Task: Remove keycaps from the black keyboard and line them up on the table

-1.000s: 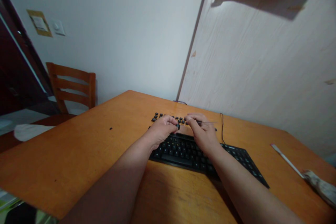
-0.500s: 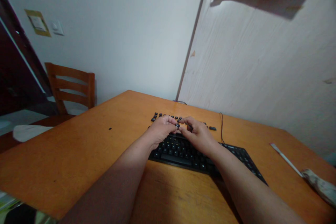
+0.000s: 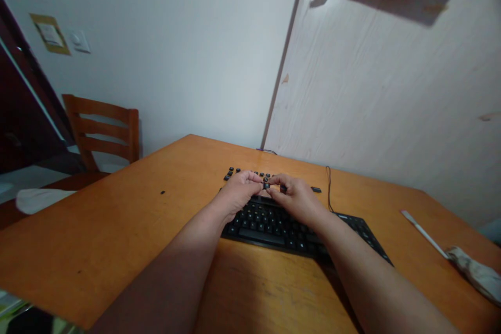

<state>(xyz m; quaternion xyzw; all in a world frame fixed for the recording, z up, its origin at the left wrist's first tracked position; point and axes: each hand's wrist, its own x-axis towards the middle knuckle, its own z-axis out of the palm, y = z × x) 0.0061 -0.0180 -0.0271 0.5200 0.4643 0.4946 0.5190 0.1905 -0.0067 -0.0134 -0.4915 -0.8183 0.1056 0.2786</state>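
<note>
A small black keycap (image 3: 266,186) is held between the fingertips of both hands, above the back edge of the keyboard. My left hand (image 3: 240,191) pinches it from the left with thumb and fingers. From the right, my right hand (image 3: 295,195) is closed with its thumb and index fingertips at the same keycap. Below them lies the black keyboard (image 3: 262,237), its upper rows partly hidden by my hands. Behind my hands, loose black keycaps (image 3: 231,169) are set out in rows on the table, several of them covered from view.
The wooden table (image 3: 129,229) bears a single dark keycap (image 3: 163,192) to the left. A cable (image 3: 329,188) runs behind the keyboard. At the right lie a thin brush (image 3: 425,234) and a crumpled cloth (image 3: 473,271). A wooden chair (image 3: 104,128) stands at the left.
The view has shifted slightly. Both hands remain together at the keycap, which seems turned a little between the fingertips.
</note>
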